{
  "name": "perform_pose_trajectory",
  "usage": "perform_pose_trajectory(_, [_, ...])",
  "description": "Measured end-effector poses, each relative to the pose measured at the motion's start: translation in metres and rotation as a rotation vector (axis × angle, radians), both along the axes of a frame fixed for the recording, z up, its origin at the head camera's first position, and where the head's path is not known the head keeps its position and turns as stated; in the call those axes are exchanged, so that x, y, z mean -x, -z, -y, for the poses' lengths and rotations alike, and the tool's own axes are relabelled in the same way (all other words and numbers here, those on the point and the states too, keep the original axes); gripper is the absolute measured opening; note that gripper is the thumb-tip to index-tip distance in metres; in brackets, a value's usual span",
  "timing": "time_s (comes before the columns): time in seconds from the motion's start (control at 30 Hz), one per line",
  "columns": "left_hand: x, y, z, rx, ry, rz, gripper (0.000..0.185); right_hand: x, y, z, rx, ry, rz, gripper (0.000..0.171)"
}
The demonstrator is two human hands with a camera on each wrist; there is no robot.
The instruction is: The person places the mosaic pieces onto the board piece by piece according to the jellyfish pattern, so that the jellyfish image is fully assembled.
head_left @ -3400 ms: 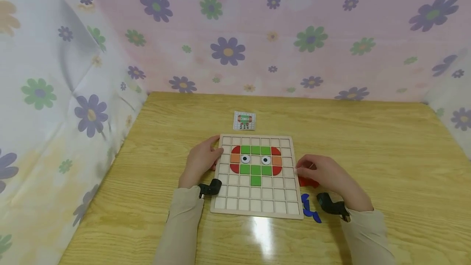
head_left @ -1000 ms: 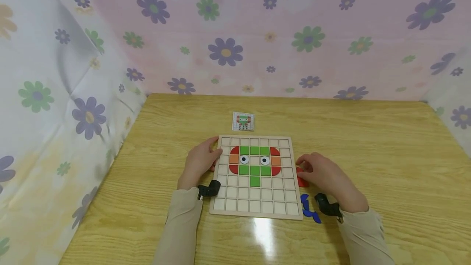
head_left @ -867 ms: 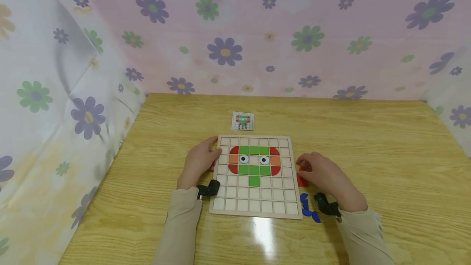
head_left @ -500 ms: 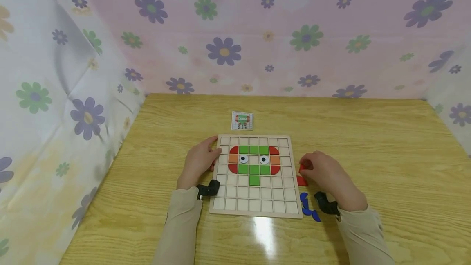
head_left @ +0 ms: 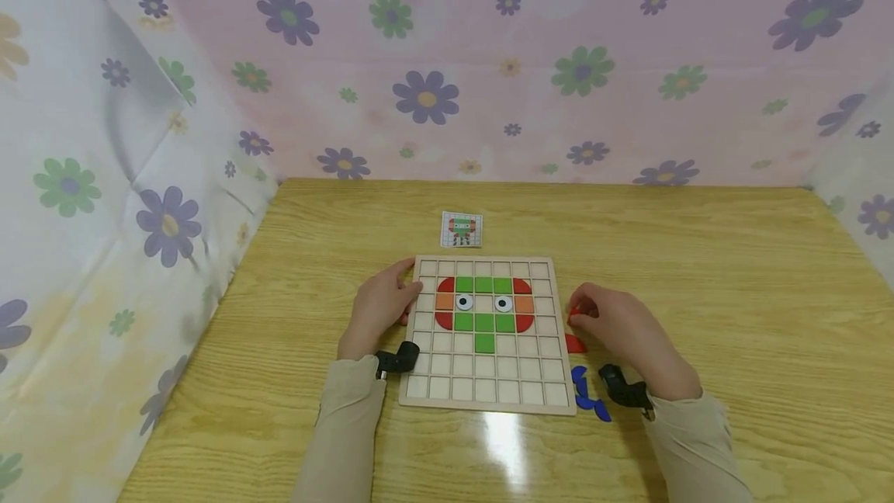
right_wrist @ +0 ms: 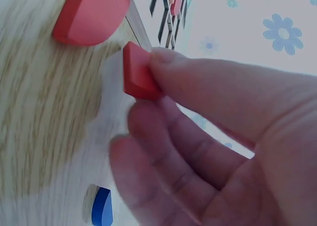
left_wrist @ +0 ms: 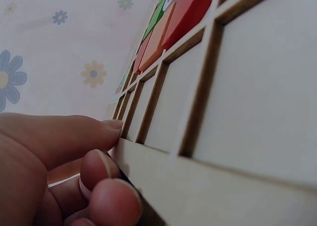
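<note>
A square wooden grid board [head_left: 461,389] lies on the table, bearing green, orange and red tiles plus two eye discs arranged like a face. At its left edge my left hand [head_left: 380,305] holds the frame, thumb on the rim and fingers curled against the side, as the left wrist view shows. Just off the right edge, my right hand [head_left: 621,324] pinches a small red tile [right_wrist: 141,72] between thumb and fingers, above the tabletop. Another red tile with a rounded edge [head_left: 575,344] lies beside the board, below that hand.
Several blue curved tiles [head_left: 583,390] lie by the board's lower right corner. Behind the board is a small picture card [head_left: 462,230] with a similar coloured figure. Flowered cloth [head_left: 489,99] hangs behind the wooden table [head_left: 698,254].
My right hand has drawn a red tile up off the red pieces beside the board and now holds it slightly raised. The left hand stays at the board's edge.
</note>
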State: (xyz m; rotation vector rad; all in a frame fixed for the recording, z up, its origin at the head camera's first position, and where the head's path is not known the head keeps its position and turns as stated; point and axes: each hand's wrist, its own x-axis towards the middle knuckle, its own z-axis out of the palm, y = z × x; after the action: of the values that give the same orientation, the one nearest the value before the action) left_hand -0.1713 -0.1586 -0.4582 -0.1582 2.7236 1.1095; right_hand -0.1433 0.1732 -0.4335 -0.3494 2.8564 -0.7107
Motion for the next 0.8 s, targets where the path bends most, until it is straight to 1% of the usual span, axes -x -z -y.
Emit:
perform_pose_trajectory(0.17, [0.0,0.002,0.0,0.004,-0.002,-0.002,0.048,0.001,-0.001,0.002,0.017,-0.004,-0.025,0.011])
perform_pose_trajectory(0.33, [-0.001,0.002,0.001,0.008,0.001,-0.007,0.049,0.0,-0.003,0.008,0.06,-0.028,-0.007,0.015])
perform_pose_trajectory(0.43, [-0.002,0.002,0.0,0.006,0.002,-0.002,0.049,-0.001,-0.003,0.012,0.056,-0.04,-0.006,0.017])
perform_pose_trajectory(0.6, [-0.001,0.001,0.0,-0.003,-0.003,0.0,0.049,-0.002,-0.006,0.02,0.064,-0.065,-0.013,0.016])
perform_pose_trajectory(0.8, [-0.001,-0.001,0.0,-0.002,-0.003,0.004,0.049,-0.004,-0.004,0.029,0.099,-0.105,0.015,0.013])
